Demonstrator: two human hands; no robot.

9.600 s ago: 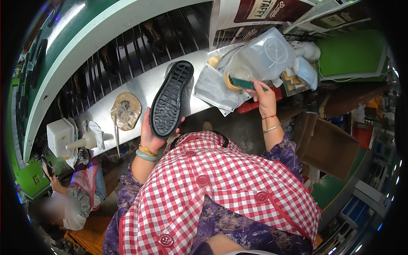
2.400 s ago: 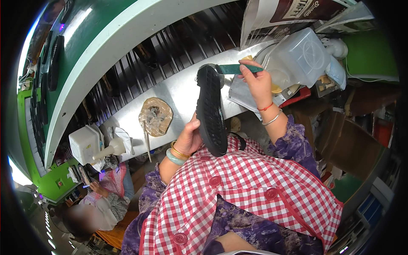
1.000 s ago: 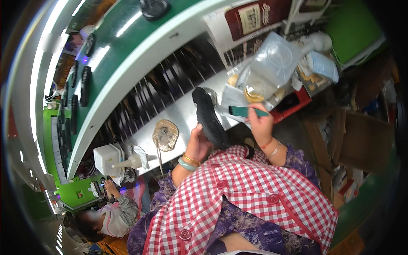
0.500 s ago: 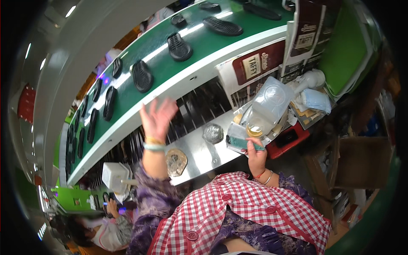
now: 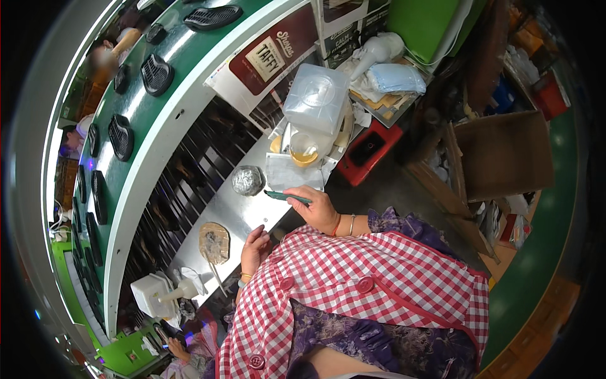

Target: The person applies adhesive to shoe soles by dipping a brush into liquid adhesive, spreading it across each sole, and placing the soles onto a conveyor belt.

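Observation:
My right hand [image 5: 319,208] is closed round a thin, flat dark-green bar [image 5: 287,197], whose kind I cannot make out. The bar is edge-on above the metal ledge [image 5: 252,215], by the lower edge of a grey sheet [image 5: 293,170]. My left hand [image 5: 254,251] is low beside the checked apron, fingers slightly bent and apart, with nothing visible in it. Left of the bar, a rounded silver-wrapped lump [image 5: 247,180] sits on the ledge. Farther left lies a round brownish disc [image 5: 214,243]. Above the sheet stands a clear bowl holding yellow liquid [image 5: 304,155].
Black shoe soles [image 5: 120,137] line the green conveyor [image 5: 139,120]. A translucent plastic container [image 5: 317,98] is tilted behind the bowl. A red stool [image 5: 353,170] and cardboard box [image 5: 505,164] stand at right. At lower left are a white tub [image 5: 150,294] and a co-worker's hand [image 5: 178,349].
My left hand has come down from the conveyor's edge to beside the apron. My right hand still holds the green bar, now turned edge-on. The view has swung right.

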